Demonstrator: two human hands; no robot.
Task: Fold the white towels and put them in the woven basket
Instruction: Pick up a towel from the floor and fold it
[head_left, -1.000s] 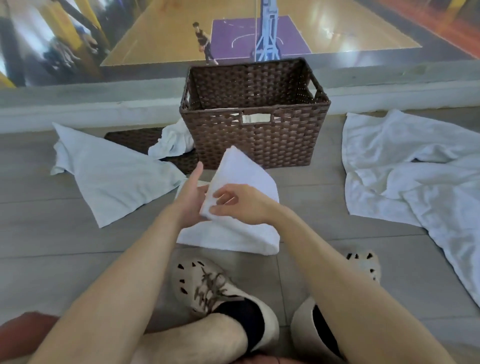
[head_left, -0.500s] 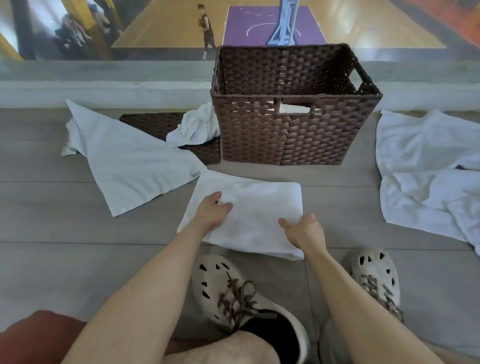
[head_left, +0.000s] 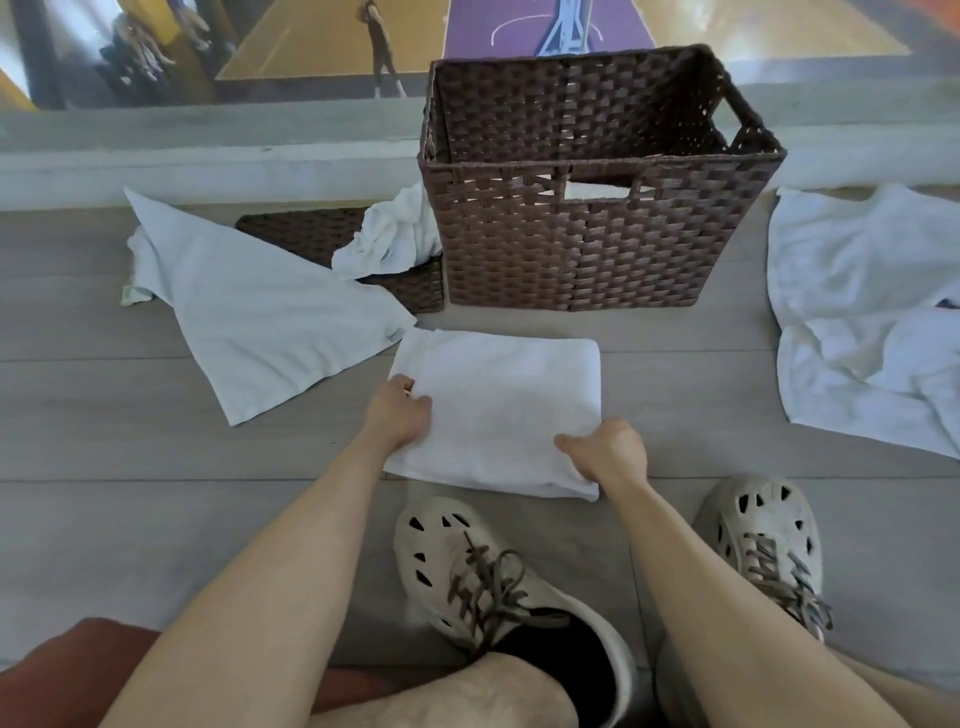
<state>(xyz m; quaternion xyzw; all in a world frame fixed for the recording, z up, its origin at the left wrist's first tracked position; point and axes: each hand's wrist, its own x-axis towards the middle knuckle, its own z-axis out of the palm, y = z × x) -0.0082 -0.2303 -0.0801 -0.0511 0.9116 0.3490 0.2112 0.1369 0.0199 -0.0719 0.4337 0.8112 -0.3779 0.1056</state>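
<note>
A folded white towel (head_left: 501, 400) lies flat on the grey floor in front of the brown woven basket (head_left: 582, 249). My left hand (head_left: 397, 415) grips the towel's left edge, its fingers curled under the fold. At the near right corner, my right hand (head_left: 605, 452) pinches the cloth, thumb on top. Something white shows through the basket's front handle slot. An unfolded towel (head_left: 260, 322) is spread to the left. More loose white towels (head_left: 867, 322) lie in a heap at the right.
A flat woven lid (head_left: 317, 236) lies left of the basket with a crumpled white cloth (head_left: 387, 239) on it. My two pale shoes (head_left: 493, 577) rest just behind the folded towel. A low ledge and glass run behind the basket.
The towel went from being held up mid-fold to lying flat on the floor. Both hands moved apart to its left edge and near right corner and took hold.
</note>
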